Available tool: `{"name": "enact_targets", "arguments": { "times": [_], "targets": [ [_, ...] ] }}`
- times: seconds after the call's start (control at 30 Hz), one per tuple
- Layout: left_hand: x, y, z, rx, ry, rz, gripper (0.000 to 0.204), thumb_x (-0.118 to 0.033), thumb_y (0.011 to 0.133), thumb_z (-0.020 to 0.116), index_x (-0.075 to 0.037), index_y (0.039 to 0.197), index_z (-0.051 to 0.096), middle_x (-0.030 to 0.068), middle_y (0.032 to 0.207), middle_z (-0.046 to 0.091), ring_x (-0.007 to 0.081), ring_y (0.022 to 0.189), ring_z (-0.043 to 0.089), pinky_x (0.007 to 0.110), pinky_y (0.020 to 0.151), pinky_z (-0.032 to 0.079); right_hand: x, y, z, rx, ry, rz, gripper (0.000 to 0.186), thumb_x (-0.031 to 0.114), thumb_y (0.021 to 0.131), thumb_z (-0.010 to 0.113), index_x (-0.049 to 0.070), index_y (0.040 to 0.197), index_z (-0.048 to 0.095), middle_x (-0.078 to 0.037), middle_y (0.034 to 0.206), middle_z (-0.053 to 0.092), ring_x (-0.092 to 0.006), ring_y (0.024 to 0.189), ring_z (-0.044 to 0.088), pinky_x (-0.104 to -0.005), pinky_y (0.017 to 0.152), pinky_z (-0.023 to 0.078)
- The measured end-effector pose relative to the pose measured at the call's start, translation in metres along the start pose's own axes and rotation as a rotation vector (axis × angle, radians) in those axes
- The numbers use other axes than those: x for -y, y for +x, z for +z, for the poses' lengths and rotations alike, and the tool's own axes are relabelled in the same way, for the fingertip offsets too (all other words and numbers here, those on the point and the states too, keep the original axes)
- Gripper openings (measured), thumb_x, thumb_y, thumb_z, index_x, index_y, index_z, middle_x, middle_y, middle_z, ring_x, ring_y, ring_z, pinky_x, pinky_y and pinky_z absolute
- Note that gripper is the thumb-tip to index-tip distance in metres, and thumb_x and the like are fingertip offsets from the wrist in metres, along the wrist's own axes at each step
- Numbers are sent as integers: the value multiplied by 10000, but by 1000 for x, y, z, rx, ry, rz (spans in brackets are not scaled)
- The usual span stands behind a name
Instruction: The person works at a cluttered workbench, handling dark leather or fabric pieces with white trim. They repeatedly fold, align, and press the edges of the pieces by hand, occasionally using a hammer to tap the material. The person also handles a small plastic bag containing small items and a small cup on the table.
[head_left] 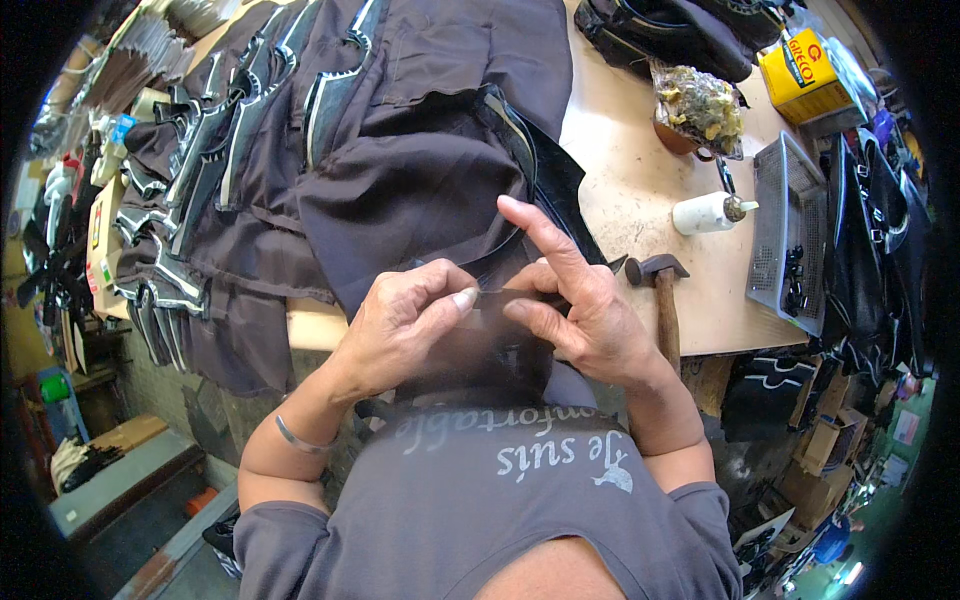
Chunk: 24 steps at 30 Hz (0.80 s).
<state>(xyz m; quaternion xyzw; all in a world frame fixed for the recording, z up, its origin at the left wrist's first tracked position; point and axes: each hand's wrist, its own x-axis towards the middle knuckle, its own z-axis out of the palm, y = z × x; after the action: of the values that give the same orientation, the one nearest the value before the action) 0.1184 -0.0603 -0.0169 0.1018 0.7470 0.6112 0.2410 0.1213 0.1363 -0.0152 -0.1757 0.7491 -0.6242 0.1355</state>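
Observation:
My left hand (405, 322) is closed, its thumb and index finger pinching the edge of a dark brown fabric piece (415, 205) close to my body. My right hand (580, 305) holds the same edge a short way to the right, with thumb and curled fingers together and the index finger raised. Part of the fabric hangs over the table's front edge in front of my shirt. Black leather (562, 190) borders the piece on its right side. Whatever is right between the fingertips is too small to make out.
Layered dark fabric pieces with black, pale-edged trim (330, 110) cover the table's left. On the right are a hammer (666, 310), a white bottle (702, 213), a glue-crusted pot (695, 110), a grey basket (770, 225) and a yellow can (800, 70). Black bags (870, 220) hang beyond.

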Motion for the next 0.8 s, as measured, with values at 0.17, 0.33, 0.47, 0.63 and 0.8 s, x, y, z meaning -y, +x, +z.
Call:
{"name": "enact_targets", "arguments": {
  "times": [0.17,0.33,0.47,0.63,0.8],
  "targets": [
    [-15,5,-3,168,-84,-206,206,-182,816,590,22,844,589,1,755,534,67,685,470,218,605,393,4,-3,3,52,-94,-54,675,-2,752,568,89,1340,249,-149,735,597,-348,682,549,-383,685,415],
    [-13,6,-5,230,178,4,183,-156,765,617,27,773,625,62,605,583,66,579,529,234,536,442,4,-6,5,21,-120,-68,637,-16,759,547,86,1328,281,-163,739,587,-350,639,529,-401,646,415],
    [-13,10,-2,212,187,111,187,-159,753,634,25,729,616,92,549,541,98,502,493,254,482,389,4,-8,4,28,-134,-93,609,-28,766,529,75,1318,294,-182,772,580,-344,659,549,-406,631,426],
    [-12,11,-3,257,163,54,186,-143,733,634,41,721,608,101,529,532,101,483,512,252,471,405,6,-7,4,19,-99,-89,591,-42,764,518,63,1306,308,-201,818,581,-340,681,574,-398,619,446],
    [-10,9,-5,336,259,-55,230,-185,684,675,23,758,609,114,531,512,124,495,512,270,500,395,5,-7,6,27,-120,-79,589,-46,760,519,62,1301,313,-211,872,577,-333,673,579,-393,612,453]
  ]
}}
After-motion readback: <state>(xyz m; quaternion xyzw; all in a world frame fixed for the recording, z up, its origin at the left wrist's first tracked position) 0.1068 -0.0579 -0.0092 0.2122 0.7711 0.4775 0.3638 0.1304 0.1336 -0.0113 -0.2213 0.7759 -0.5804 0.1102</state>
